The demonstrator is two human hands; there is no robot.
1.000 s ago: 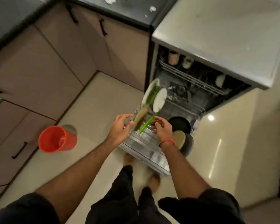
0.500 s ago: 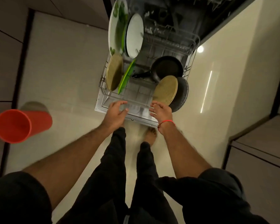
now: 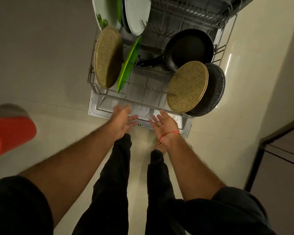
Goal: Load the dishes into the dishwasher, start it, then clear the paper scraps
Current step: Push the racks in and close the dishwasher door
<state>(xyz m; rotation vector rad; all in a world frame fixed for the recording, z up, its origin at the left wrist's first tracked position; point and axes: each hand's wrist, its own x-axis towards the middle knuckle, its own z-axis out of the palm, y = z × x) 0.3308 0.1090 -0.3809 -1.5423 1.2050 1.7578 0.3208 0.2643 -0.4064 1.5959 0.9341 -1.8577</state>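
The lower rack [image 3: 143, 97] of the dishwasher stands pulled out over the open door [image 3: 98, 112], loaded with dishes on edge. At its left a speckled tan plate [image 3: 107, 56] leans upright, and just beside it a green plate [image 3: 128, 65] shows only its thin edge. Behind these a white plate with a green leaf print [image 3: 103, 12] and a plain white plate [image 3: 137, 14] stand side by side; both are cut off by the top of the frame. A dark dish between them shows only as a sliver. On the right a black frying pan [image 3: 188, 48] tilts with its handle pointing left, the handle end lost in the dim rack wires. In front of it a second tan plate [image 3: 187, 86] leans against a dark speckled pan [image 3: 215, 89], which it mostly hides. The upper rack [image 3: 193, 12] is only partly in view and too dark to tell what it holds.

Both hands hang just in front of the rack's front rail, above the door's near edge. The left hand [image 3: 121, 122] has its fingers straight and loosely spread, holding nothing. The right hand [image 3: 163, 126] is turned palm up, fingers relaxed and empty, a red thread bracelet [image 3: 169, 134] at the wrist. Whether either fingertip touches the door cannot be told.

On the floor [image 3: 49, 82] at far left lies an orange cup [image 3: 10, 134], partly cut off. Black trousers [image 3: 115, 175] cover the legs below; the feet are mostly hidden.
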